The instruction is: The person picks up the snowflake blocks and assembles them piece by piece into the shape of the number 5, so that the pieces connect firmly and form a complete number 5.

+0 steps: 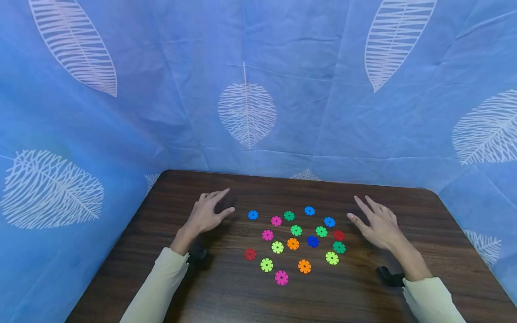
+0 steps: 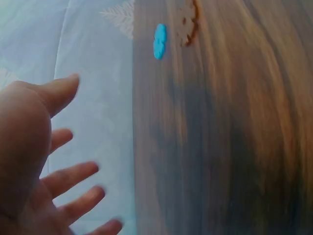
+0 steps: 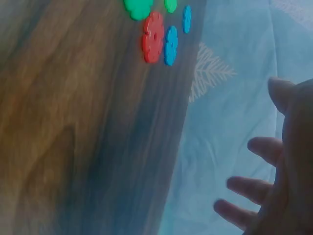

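Notched plastic discs in several colours lie scattered flat across the middle of a dark wooden table. My left hand hovers on their left, fingers spread and holding nothing. Nearest it are a light blue disc and a brown disc that blends into the wood. To the right, my right hand is also held with fingers apart and nothing in it. Close to that hand are a blue disc, a red disc and a green disc. Neither hand touches a disc.
A blue cloth with white leaf prints hangs behind and beside the table. Dark straps with camera mounts sit at both wrists, such as the right mount. Nearest the front edge of the group lies a pink disc.
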Demonstrator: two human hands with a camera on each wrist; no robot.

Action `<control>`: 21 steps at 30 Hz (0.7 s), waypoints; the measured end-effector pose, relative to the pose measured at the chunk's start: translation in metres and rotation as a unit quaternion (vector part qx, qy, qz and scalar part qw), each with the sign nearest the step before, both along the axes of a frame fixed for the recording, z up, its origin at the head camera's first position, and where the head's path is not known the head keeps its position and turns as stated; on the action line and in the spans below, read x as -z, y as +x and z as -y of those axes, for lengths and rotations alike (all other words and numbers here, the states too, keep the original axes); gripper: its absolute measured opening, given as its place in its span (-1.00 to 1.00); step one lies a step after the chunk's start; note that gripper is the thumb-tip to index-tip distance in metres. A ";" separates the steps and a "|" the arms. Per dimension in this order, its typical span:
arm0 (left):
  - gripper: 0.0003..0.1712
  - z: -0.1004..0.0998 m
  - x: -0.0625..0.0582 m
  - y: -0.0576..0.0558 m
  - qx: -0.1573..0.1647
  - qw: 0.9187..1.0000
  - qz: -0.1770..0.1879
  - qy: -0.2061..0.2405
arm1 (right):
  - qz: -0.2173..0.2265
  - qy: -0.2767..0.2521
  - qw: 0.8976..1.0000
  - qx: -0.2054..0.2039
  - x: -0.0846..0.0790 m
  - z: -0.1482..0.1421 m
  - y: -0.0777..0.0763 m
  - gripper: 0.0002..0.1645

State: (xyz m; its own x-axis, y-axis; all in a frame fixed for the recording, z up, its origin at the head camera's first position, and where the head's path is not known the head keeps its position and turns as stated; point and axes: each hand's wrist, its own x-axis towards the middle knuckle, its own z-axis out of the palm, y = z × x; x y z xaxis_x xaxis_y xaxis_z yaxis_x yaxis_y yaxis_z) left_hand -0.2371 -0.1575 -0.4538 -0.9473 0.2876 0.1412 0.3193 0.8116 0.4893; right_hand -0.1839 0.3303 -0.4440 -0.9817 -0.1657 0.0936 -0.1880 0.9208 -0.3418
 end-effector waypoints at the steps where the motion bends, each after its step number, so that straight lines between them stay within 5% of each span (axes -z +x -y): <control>1: -0.23 -0.001 0.001 -0.001 0.013 1.000 0.014 0.017 | 0.005 -0.012 1.000 -0.004 0.001 0.001 -0.001 -0.13; 8: -0.37 -0.010 0.005 -0.003 0.058 0.988 0.107 0.095 | 0.049 -0.083 0.995 -0.033 0.008 0.010 -0.007 -0.18; 21: -0.56 -0.018 0.020 -0.004 0.100 0.958 0.222 0.150 | 0.056 -0.146 0.987 -0.034 0.027 0.020 -0.018 -0.37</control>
